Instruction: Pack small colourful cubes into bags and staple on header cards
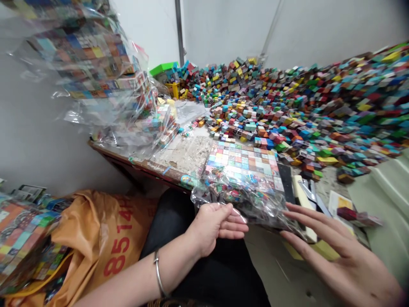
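A clear plastic bag (252,198) lies at the table's front edge, with a flat block of small multicoloured boxes (243,164) packed in neat rows inside it. The bag's loose, crumpled end faces me. My left hand (214,226) is at this end, palm turned up, fingers stretched out and thumb lying near the film; whether the film is pinched I cannot tell. On the right, my right hand (338,251) is open with fingers spread, its fingertips at the bag's right corner. A bracelet (157,273) is on my left wrist.
Loose little boxes (255,115) are heaped along the back and right of the table (182,155). Filled plastic bags (96,64) are stacked at the left. A cream-handled cutter (302,196) lies right of the bag. An orange sack (111,230) stands at lower left beside more packed boxes (22,234).
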Demonstrator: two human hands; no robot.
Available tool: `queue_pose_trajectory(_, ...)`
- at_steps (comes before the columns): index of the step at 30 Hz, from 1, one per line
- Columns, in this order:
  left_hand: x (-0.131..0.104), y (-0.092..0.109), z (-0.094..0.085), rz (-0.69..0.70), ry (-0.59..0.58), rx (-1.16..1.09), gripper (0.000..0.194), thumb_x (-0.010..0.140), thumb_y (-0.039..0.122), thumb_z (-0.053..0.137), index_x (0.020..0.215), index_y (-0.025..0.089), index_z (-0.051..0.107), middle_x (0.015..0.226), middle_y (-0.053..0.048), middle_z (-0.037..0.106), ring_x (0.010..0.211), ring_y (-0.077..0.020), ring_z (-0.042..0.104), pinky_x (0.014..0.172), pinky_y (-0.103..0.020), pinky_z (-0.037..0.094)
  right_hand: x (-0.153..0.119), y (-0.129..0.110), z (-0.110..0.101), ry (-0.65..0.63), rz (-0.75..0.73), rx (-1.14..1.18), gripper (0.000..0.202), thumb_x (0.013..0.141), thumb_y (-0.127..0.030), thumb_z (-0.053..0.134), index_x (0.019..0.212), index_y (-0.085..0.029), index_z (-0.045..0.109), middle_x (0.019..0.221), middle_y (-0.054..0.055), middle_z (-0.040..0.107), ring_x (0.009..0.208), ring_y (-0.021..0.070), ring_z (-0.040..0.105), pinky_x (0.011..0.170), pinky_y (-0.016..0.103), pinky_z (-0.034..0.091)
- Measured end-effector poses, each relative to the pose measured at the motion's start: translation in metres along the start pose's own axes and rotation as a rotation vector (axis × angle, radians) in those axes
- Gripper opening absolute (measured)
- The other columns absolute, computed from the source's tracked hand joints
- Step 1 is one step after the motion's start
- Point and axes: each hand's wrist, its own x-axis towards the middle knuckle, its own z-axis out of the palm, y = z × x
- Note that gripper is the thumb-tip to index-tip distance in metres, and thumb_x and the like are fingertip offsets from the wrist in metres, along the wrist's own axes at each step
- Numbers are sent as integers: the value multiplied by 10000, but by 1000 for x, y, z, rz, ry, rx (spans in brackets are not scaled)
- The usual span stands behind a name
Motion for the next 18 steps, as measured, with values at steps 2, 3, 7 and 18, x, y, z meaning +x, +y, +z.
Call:
queue_pose_trajectory(2,-1,0,0,1,4,-1,328,750,399,575,783,74,606,753,-121,663,689,-199,659,611,-279,523,6,-15,0,-1,-122,-55,291,783,-432,518,1031,-293,582,1059,34,589,969,232,539,815,396,433)
queue_pose_trajectory(3,-1,1,0,2,4,-3,331,742,404,582,782,77,605,750,-117,662,687,-198,658,615,-285,521,9,-22,2,7,-183,-83,249,791,-396,522,1005,-291,595,1013,31,608,925,221,551,779,379,431)
queue_pose_trajectory(7,-1,-1,-1,-3,-9,-20,346,719,420,602,781,79,605,754,-116,663,672,-191,652,630,-299,510,23,-46,20,90,-277,-232,158,813,-317,510,895,-291,643,892,20,650,828,230,548,739,393,361)
queue_pose_trajectory(18,0,-5,-5,-11,-46,-26,341,734,410,583,804,77,614,811,-142,669,715,-203,654,651,-306,505,36,-55,33,2,-402,-406,248,854,-232,394,920,-177,626,942,89,617,902,250,478,818,400,320)
